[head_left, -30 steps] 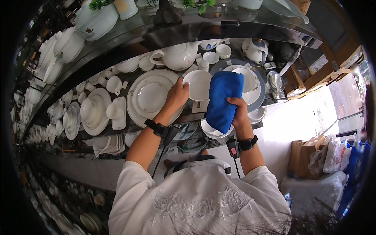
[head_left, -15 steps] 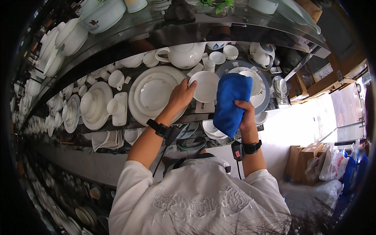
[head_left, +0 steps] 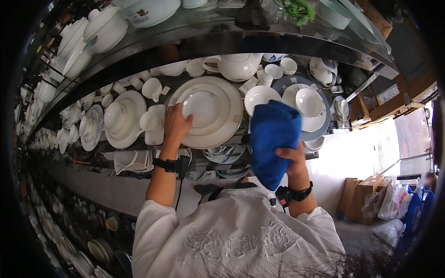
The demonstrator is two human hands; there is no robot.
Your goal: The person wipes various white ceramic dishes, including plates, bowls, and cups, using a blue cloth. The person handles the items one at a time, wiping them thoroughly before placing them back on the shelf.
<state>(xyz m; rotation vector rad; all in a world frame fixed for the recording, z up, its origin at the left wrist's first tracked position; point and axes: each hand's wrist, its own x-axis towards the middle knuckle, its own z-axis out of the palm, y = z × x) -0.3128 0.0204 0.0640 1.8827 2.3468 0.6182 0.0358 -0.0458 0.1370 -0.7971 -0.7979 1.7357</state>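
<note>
My left hand (head_left: 177,123) rests over the left edge of a stack of white plates (head_left: 204,109) with a patterned rim. Its fingers are stretched out and its thumb is held apart on the plate. In my right hand (head_left: 292,160) is a folded blue cloth (head_left: 274,139), which hangs in front of the shelf edge. A white bowl (head_left: 260,96) sits just right of the plates, its lower part hidden by the cloth. Right of the cloth, a small white bowl (head_left: 309,103) stands on a white plate over a blue-rimmed plate (head_left: 325,121).
A white teapot (head_left: 238,67) and several cups stand behind the plates. More plate stacks (head_left: 125,120) run along the shelf to the left. The dark front edge of an upper shelf (head_left: 222,48) hangs overhead. Cardboard boxes (head_left: 364,192) and plastic bags lie on the right.
My left hand has left the white bowl's rim and moved left onto the plate stack. My right hand has drawn the blue cloth down, nearer my body. The whole view has shifted somewhat.
</note>
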